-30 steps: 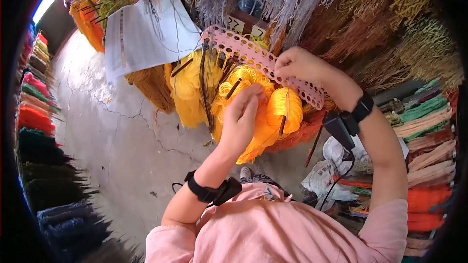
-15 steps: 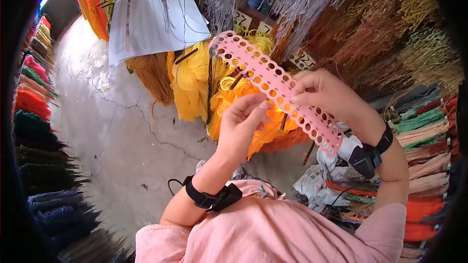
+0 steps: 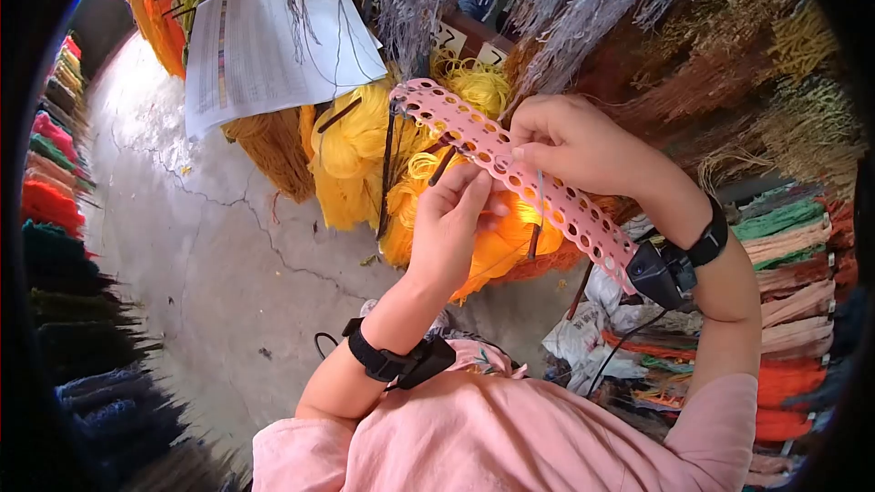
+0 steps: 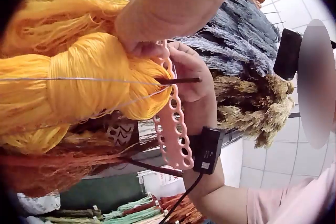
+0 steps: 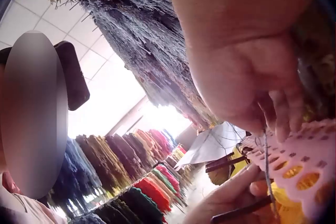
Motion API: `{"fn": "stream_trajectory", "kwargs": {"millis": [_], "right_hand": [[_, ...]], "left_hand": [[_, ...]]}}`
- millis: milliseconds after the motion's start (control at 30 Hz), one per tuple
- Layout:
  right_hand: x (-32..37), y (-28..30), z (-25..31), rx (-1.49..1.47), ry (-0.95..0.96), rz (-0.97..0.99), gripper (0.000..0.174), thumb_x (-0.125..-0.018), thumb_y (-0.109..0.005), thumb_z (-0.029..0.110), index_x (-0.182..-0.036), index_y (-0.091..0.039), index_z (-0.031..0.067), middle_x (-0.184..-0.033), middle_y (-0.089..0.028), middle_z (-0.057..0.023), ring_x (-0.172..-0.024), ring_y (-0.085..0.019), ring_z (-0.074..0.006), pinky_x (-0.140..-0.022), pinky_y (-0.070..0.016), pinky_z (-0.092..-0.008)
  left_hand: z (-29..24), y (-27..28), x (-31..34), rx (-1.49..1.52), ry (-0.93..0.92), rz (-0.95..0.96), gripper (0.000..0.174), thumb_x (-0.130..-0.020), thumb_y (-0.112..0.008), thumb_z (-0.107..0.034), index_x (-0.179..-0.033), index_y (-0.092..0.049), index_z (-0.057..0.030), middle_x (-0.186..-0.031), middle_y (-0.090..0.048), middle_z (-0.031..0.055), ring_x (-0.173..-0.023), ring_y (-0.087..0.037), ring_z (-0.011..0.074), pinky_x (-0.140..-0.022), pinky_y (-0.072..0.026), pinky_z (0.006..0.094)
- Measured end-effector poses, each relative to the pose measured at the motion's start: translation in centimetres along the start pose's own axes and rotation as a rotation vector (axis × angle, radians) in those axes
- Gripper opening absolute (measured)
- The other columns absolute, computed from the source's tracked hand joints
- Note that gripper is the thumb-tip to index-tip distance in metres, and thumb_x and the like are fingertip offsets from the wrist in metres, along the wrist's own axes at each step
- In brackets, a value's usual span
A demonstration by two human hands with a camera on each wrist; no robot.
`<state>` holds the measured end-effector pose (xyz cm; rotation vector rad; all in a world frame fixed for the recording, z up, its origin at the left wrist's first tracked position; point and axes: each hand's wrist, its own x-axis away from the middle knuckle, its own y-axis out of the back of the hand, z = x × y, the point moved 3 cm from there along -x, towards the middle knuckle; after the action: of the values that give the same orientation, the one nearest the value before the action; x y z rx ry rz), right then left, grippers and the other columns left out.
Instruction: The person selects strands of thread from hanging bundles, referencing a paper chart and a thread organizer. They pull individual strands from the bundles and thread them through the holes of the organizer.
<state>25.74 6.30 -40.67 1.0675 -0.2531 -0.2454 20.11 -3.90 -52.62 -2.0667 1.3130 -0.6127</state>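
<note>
A pink strip with rows of holes [image 3: 499, 157] slants between the two hands in front of yellow-orange yarn skeins [image 4: 84, 74]. At its lower edge, the left hand [image 3: 445, 232] has thumb and fingers bent together, gripping the strip's edge; some fingertips are hidden. Over the upper edge, the right hand [image 3: 574, 144] has thumb and forefinger pinched together. From that pinch a thin grey thread [image 5: 267, 166] hangs across the strip in the right wrist view. The left wrist view shows the strip [image 4: 173, 124] beside a skein on a dark peg [image 4: 184, 80].
A printed sheet [image 3: 273, 46] hangs over yarn at upper left. Grey-blue yarn [image 3: 583, 0] hangs above the hands. White plastic bags [image 3: 583, 337] lie at lower right, near racks of coloured yarn [image 3: 793, 323]. Cracked concrete floor [image 3: 219, 246] stretches to the left.
Since the earliest frame, the strip has come lower, nearer the body, and the left hand has come to its edge. Over the last half second the right hand has moved slightly up and left.
</note>
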Motion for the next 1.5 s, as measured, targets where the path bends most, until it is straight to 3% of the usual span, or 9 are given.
{"fn": "stream_trajectory", "kwargs": {"millis": [200,400,500,1000,1100,1167,1300,1367,1500], "right_hand": [[-0.8,-0.4,-0.4,0.123,0.134,0.098,0.013,-0.067,-0.054,0.010,-0.069,-0.050,-0.0019,-0.064,-0.048,-0.0067,-0.060,-0.048,-0.0141,-0.053,-0.0388,-0.0289],[-1.0,0.2,-0.7,0.008,-0.022,0.221,0.014,-0.066,-0.053,0.011,-0.069,-0.048,-0.0020,-0.065,-0.046,-0.0075,-0.061,-0.047,-0.0157,-0.054,-0.0374,-0.0296],[-1.3,-0.1,-0.6,0.052,0.118,0.122,0.019,-0.063,-0.052,0.014,-0.063,-0.048,-0.0048,-0.055,-0.047,-0.0174,-0.052,-0.049,-0.0246,-0.048,-0.0369,-0.0348],[-0.8,-0.3,-1.0,0.114,0.113,0.118,0.019,-0.062,-0.056,0.015,-0.063,-0.051,-0.0031,-0.056,-0.051,-0.0132,-0.054,-0.053,-0.0235,-0.051,-0.0407,-0.0327],[0.6,-0.4,-0.5,-0.032,-0.037,0.165,0.014,-0.066,-0.058,0.011,-0.065,-0.050,-0.0015,-0.079,-0.053,-0.0099,-0.067,-0.051,-0.0167,-0.058,-0.0397,-0.0278],[1.5,-0.4,-0.2,-0.079,0.024,0.116,0.014,-0.066,-0.058,0.011,-0.064,-0.050,-0.0011,-0.088,-0.053,-0.0114,-0.070,-0.052,-0.0162,-0.060,-0.0401,-0.0269],[2.9,-0.8,-0.3,-0.117,0.079,0.070,0.013,-0.067,-0.058,0.010,-0.065,-0.050,-0.0008,-0.098,-0.052,-0.0128,-0.076,-0.053,-0.0147,-0.066,-0.0403,-0.0262],[3.4,-0.7,0.1,-0.185,0.054,0.075,0.012,-0.068,-0.057,0.010,-0.066,-0.050,-0.0002,-0.101,-0.051,-0.0123,-0.081,-0.052,-0.0150,-0.069,-0.0395,-0.0260],[4.1,-0.9,0.4,-0.285,0.078,0.044,0.010,-0.070,-0.055,0.009,-0.067,-0.050,0.0014,-0.108,-0.047,-0.0116,-0.092,-0.048,-0.0154,-0.074,-0.0377,-0.0256]], "left_hand": [[-0.2,0.1,-0.3,0.039,0.038,0.011,0.013,-0.085,-0.049,-0.014,-0.089,-0.054,-0.0030,-0.079,-0.058,0.0016,-0.061,-0.052,0.0046,-0.052,-0.0398,0.0165],[-0.1,0.2,-0.4,0.115,0.047,0.029,0.009,-0.084,-0.050,-0.012,-0.084,-0.054,-0.0034,-0.076,-0.059,0.0030,-0.058,-0.053,0.0041,-0.049,-0.0418,0.0153],[0.1,0.2,-0.4,0.124,0.048,0.038,0.009,-0.084,-0.051,-0.012,-0.084,-0.054,-0.0031,-0.075,-0.059,0.0032,-0.058,-0.053,0.0040,-0.049,-0.0420,0.0154],[0.4,0.4,-0.3,0.144,0.017,0.079,0.008,-0.085,-0.049,-0.015,-0.089,-0.050,-0.0079,-0.079,-0.055,-0.0013,-0.053,-0.044,0.0033,-0.047,-0.0320,0.0161],[0.1,0.9,0.9,0.282,-0.021,0.109,0.006,-0.086,-0.047,-0.014,-0.090,-0.049,-0.0091,-0.085,-0.052,-0.0012,-0.051,-0.042,0.0020,-0.044,-0.0287,0.0159],[-0.9,0.7,2.1,0.418,-0.025,0.160,0.006,-0.087,-0.045,-0.013,-0.090,-0.048,-0.0089,-0.089,-0.050,-0.0006,-0.048,-0.039,0.0013,-0.042,-0.0264,0.0161],[-1.9,0.2,3.2,0.758,0.079,0.530,0.014,-0.087,-0.040,-0.012,-0.098,-0.047,-0.0062,-0.088,-0.052,0.0025,-0.035,-0.030,0.0027,-0.037,-0.0232,0.0171],[-2.3,-0.1,2.7,0.600,0.148,0.536,0.016,-0.087,-0.042,-0.012,-0.100,-0.046,-0.0043,-0.083,-0.054,0.0037,-0.035,-0.035,0.0037,-0.035,-0.0257,0.0169],[-3.0,-1.8,2.0,-0.398,0.162,0.306,0.022,-0.085,-0.046,-0.013,-0.104,-0.047,-0.0011,-0.069,-0.056,0.0043,-0.040,-0.046,0.0059,-0.034,-0.0322,0.0171]]}}
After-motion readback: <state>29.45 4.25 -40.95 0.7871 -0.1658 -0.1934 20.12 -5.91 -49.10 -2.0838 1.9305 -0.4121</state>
